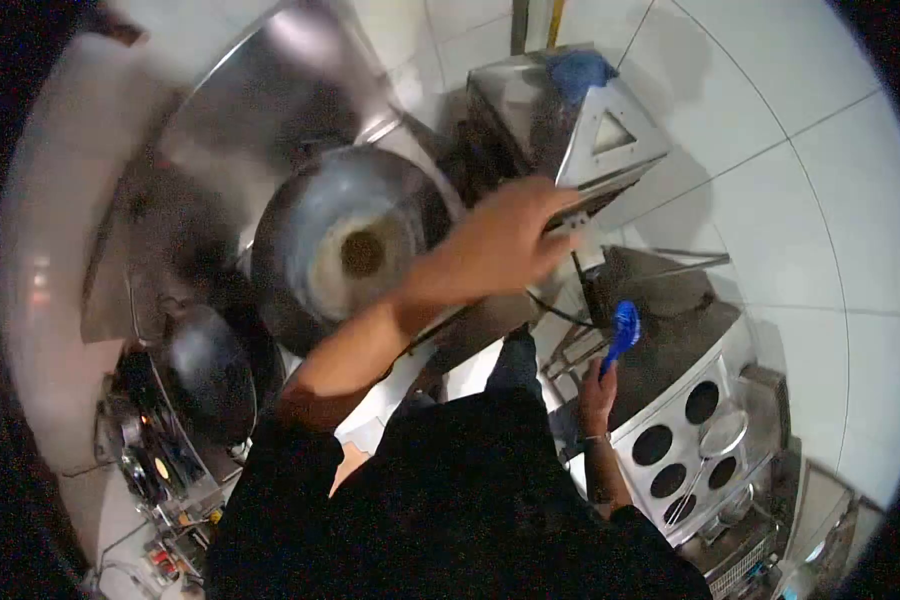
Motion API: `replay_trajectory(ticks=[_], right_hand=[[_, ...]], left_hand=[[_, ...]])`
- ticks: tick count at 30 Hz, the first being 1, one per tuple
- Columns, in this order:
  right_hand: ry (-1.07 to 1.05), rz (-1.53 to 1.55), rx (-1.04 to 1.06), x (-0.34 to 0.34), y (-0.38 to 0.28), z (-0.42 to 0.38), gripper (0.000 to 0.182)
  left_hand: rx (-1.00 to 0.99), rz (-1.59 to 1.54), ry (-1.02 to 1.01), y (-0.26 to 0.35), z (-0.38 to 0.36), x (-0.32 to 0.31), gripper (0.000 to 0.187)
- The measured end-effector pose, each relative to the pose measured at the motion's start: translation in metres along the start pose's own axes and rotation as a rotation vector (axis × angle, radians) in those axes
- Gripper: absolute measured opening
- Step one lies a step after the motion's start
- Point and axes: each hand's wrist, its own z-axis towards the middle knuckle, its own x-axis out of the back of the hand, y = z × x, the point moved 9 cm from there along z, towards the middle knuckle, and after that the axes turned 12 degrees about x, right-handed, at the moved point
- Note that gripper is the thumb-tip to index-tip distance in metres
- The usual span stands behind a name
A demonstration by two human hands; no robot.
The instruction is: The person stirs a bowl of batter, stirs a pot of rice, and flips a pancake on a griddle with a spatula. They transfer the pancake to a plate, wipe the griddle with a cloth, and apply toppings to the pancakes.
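Note:
Blurred by motion, my left hand reaches across the front of a large round wok. Its thumb and fingers are apart, close to the lower edge of a metal box; whether they touch it is unclear. Inside the wok is a dark round patch with a pale ring around it. My right hand is closed around the handle of a blue utensil, its head pointing up. The utensil is over a dark metal surface beside a steel panel with round holes.
A blue cloth lies on top of the metal box. Another dark wok stands at the left, above a rack of containers. A round strainer rests on the holed panel. White tiles cover the right side.

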Motion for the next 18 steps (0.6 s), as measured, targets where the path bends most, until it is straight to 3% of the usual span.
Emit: replay_trajectory(ticks=[1,2,4,6,7,8,9,12,13,16,18], right_hand=[[0.009,0.083,-0.015,0.007,0.004,0.025,0.023],[0.043,0.235,-0.119,0.017,0.033,0.044,0.023],[0.067,0.390,-0.232,0.034,0.060,0.073,0.024],[0.034,0.300,-0.256,0.051,0.069,0.096,0.026],[0.016,0.270,-0.266,0.058,0.075,0.103,0.027],[0.063,0.239,-0.256,0.067,0.085,0.112,0.027],[0.059,0.227,-0.248,0.072,0.110,0.115,0.027],[0.174,0.093,-0.211,0.101,0.195,0.111,0.030],[0.203,0.055,-0.194,0.107,0.202,0.109,0.032],[0.079,-0.112,0.224,0.109,0.161,0.122,0.038],[-0.004,-0.273,0.194,0.120,0.177,0.138,0.042]], left_hand=[[-0.048,0.074,0.110,-0.023,0.042,-0.008,0.041],[0.033,0.121,0.076,-0.028,0.084,-0.006,0.043],[0.057,0.328,0.239,-0.072,0.167,-0.022,0.049],[-0.024,0.438,0.382,-0.090,0.235,-0.027,0.047],[-0.011,0.449,0.379,-0.096,0.259,-0.031,0.047],[0.128,0.479,0.185,-0.115,0.285,-0.046,0.045],[0.279,0.503,-0.004,-0.136,0.296,-0.061,0.044],[0.415,0.549,0.044,-0.162,0.312,-0.067,0.042],[0.388,0.525,0.092,-0.161,0.317,-0.063,0.043],[0.335,0.479,0.200,-0.154,0.315,-0.046,0.047],[0.278,0.551,0.246,-0.118,0.308,-0.021,0.048]])
